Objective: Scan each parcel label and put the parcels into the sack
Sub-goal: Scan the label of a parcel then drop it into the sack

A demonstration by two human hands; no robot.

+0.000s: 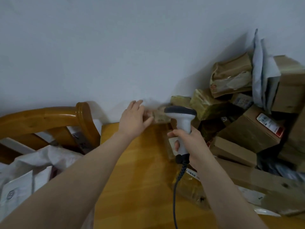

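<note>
1. Just off the left edge of the wooden table [132, 187], a white sack [54, 156] stands open with white parcels [18, 187] inside it.
2. Behind the sack, also left of the table, curves the back of a wooden chair [41, 116].
3. Over the table's far edge the left hand [133, 118] is spread, fingers straight and thumb out. It grips nothing, and its thumb is right beside a small brown parcel [160, 115]. Blur hides whether they touch.
4. That parcel is at the table's far edge by the wall.
5. Above the table, right of centre, the right hand [189, 142] is wrapped around the handle of a grey scanner [181, 119]. Its cable [176, 187] trails down over the tabletop.
6. On the table's right side, a pile of boxes [247, 129] is heaped against the wall.
</note>
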